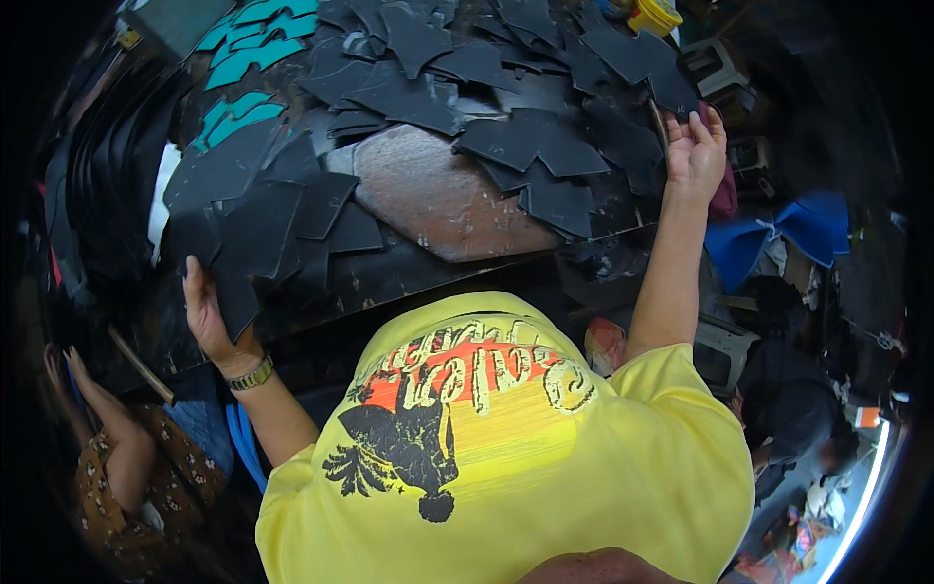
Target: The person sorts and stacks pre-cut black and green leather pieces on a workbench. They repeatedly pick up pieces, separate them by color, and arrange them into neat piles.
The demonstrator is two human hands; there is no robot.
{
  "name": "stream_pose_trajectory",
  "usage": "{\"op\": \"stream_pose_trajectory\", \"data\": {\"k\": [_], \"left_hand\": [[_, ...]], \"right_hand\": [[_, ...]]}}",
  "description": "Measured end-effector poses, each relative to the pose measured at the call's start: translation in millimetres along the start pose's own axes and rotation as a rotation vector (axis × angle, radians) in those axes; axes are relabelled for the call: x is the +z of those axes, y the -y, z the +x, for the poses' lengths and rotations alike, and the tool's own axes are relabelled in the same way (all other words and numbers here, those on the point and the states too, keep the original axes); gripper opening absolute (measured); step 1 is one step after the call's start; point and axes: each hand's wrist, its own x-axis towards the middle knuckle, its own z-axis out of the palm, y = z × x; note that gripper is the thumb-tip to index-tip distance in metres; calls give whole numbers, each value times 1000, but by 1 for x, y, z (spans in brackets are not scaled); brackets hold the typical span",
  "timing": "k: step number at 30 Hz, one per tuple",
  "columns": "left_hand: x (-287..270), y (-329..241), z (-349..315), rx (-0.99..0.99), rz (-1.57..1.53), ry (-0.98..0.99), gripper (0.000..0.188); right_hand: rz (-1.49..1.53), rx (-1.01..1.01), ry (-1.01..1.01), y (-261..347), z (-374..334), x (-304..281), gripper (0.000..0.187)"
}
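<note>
My left hand (219,321), with a gold-coloured watch on the wrist, is at the near left table edge. The narrow end of a black flat cut piece (239,297) lies between its thumb and its hidden fingers. Overlapping black pieces (258,219) fan out above that hand. Over at the right edge, my right hand (696,156) has its palm up and fingers curled at the lower tip of another black cut piece (669,86). This piece reaches past the table's side. More notched black pieces (530,141) lie between my hands, around a bare brownish board (438,195).
Teal cut pieces (258,44) lie at the far left, beside a stack of curved black sheets (112,165). A yellow bucket (654,17) stands at the back right. Blue material (793,232) hangs on the right. Another person (146,457) is at the lower left.
</note>
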Motion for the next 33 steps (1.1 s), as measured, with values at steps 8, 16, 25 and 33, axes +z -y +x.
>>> {"op": "stream_pose_trajectory", "data": {"k": [8, 16, 25, 33], "left_hand": [[22, 10, 8, 150, 395, -305, 30], [36, 20, 10, 93, 465, -346, 31], [46, 36, 10, 37, 512, -355, 36], [60, 45, 7, 3, 596, -323, 37]], "right_hand": [[-75, -27, -117, 9, 24, -47, 34], [-114, 54, -61, 0, 57, -52, 43], [-231, 96, 0, -54, 87, -15, 50], [-259, 146, -18, -86, 73, 1, 51]]}}
